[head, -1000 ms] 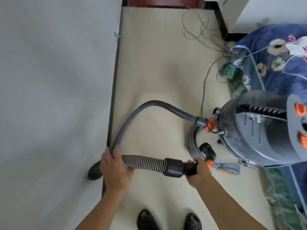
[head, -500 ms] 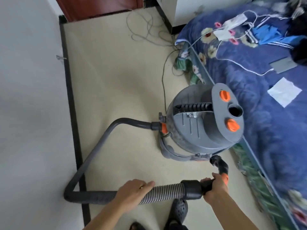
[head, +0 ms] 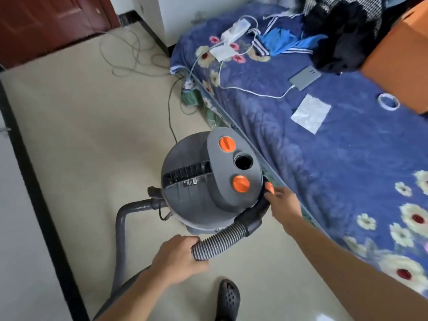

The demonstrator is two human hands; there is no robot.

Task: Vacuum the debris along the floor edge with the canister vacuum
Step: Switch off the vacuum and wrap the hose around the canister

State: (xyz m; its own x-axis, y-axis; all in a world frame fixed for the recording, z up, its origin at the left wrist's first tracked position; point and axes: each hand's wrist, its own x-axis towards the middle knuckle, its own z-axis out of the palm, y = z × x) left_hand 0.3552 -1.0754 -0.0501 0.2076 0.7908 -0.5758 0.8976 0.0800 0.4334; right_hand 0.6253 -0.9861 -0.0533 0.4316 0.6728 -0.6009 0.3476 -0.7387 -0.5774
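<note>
My left hand (head: pixel 178 258) and right hand (head: pixel 281 202) curl round the hose (head: pixel 222 239); the floor edge (head: pixel 38 193) lies leftward, nearest my left hand.

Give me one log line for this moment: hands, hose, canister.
left hand: grips ribbed hose | right hand: grips hose handle | canister vacuum: upright on floor beside bed

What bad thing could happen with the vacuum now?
1. The hose bends sharply where the left hand grips it; it might kink.
2. Loose cables lie on the floor ahead; the canister vacuum could snag them.
3. A tug from the right hand on the hose handle might tip the canister toward the bed.
</note>
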